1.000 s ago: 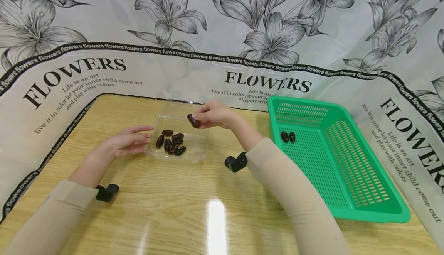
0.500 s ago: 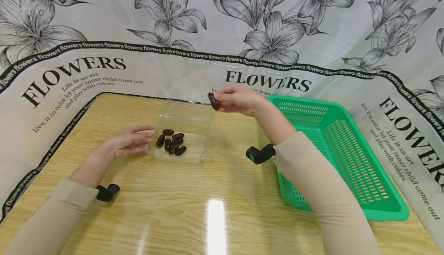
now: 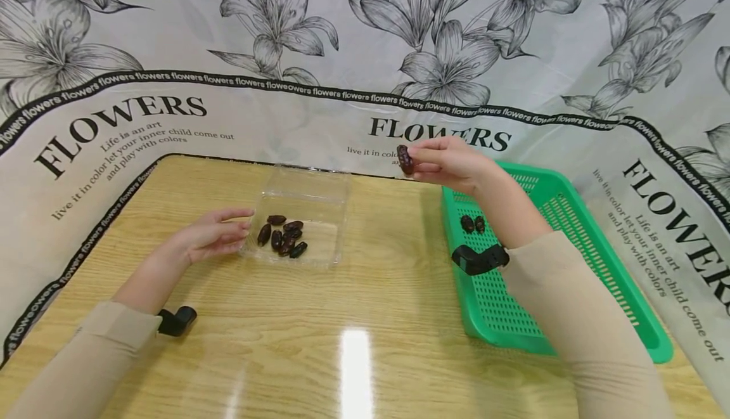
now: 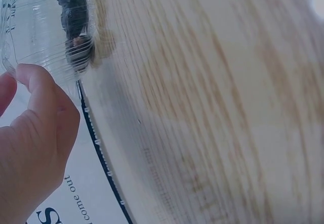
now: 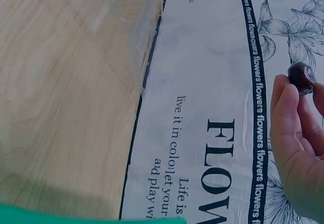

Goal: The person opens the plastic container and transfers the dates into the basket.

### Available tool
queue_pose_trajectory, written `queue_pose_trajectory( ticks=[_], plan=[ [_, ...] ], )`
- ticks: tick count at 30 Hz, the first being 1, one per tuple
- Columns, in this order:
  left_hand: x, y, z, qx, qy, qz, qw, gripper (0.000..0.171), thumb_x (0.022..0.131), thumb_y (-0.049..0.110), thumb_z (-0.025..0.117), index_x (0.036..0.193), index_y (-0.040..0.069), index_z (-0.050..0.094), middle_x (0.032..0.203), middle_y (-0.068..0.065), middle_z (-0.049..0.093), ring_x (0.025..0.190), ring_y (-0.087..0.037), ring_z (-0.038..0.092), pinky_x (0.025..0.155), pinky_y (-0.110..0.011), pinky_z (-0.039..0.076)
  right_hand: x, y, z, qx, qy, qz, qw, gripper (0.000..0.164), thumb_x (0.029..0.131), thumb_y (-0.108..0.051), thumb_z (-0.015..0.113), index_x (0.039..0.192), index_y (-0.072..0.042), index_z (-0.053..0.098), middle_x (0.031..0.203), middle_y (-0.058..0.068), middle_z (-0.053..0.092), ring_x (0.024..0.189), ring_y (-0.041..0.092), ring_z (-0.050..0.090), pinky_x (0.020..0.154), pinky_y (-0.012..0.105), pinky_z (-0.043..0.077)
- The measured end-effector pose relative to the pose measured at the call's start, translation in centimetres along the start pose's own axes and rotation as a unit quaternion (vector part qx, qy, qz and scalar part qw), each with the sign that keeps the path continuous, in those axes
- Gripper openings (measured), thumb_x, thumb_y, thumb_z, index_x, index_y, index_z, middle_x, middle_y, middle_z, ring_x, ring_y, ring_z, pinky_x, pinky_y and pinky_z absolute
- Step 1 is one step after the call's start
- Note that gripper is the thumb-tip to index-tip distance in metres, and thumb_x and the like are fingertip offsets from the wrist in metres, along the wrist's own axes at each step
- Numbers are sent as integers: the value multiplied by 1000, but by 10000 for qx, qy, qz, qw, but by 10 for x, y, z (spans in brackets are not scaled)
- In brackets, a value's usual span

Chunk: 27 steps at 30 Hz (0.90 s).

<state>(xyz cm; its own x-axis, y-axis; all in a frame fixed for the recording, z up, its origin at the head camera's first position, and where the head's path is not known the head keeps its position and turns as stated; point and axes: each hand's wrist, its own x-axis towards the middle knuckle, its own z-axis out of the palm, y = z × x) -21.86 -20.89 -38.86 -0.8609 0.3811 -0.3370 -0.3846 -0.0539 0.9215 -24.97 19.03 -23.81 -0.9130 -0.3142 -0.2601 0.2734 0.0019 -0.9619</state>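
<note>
In the head view, my left hand point(image 3: 217, 235) rests its fingertips against the left side of a clear plastic box point(image 3: 319, 241). Its fingers look relaxed and slightly spread; in the left wrist view, fingertips point(image 4: 31, 75) meet the box's edge point(image 4: 48, 57). Several dark brown dates point(image 3: 276, 239) lie inside the box, mostly to its left. My right hand point(image 3: 450, 162) pinches one date point(image 3: 405, 160) between thumb and fingers, raised near the back edge of the table. That date point(image 5: 301, 77) also shows in the right wrist view.
A green slotted basket point(image 3: 507, 317) stands on the right, partly behind my right forearm, with two dates point(image 3: 473, 224) on its floor. The box's clear lid point(image 3: 308, 181) stands raised at the back. A flower-printed sheet point(image 3: 319, 115) rises behind the wooden table point(image 3: 274, 330).
My right hand has lifted the date from over the box and carried it right, to near the basket's back left corner. The left hand and the box have stayed in place.
</note>
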Motion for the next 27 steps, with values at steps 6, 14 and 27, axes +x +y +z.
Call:
queue_pose_trajectory(
  ticks=[6,14,27],
  plan=[
    [-1,-1,2,116,-2,34,9999,64,93,0,53,146,-2,18,102,-2,53,79,-7,59,70,-18,53,-16,0,-22,529,-30,100,9985,17,91,1,55,80,-2,67,81,11,67,71,17,66,67,25,56],
    [-2,0,5,256,51,17,9997,64,92,1,53,146,-2,18,110,-6,48,81,-6,58,71,-18,53,-30,5,-46,677,74,122,9976,19,92,-1,56,79,-4,69,79,11,68,72,19,67,69,26,56],
    [-3,0,6,179,20,19,9998,68,91,1,54,146,-3,16,115,-9,44,82,-6,58,72,-18,52,-43,19,-78,806,138,139,9966,18,93,-2,53,82,-3,67,81,11,67,76,20,67,71,24,56]
  ],
)
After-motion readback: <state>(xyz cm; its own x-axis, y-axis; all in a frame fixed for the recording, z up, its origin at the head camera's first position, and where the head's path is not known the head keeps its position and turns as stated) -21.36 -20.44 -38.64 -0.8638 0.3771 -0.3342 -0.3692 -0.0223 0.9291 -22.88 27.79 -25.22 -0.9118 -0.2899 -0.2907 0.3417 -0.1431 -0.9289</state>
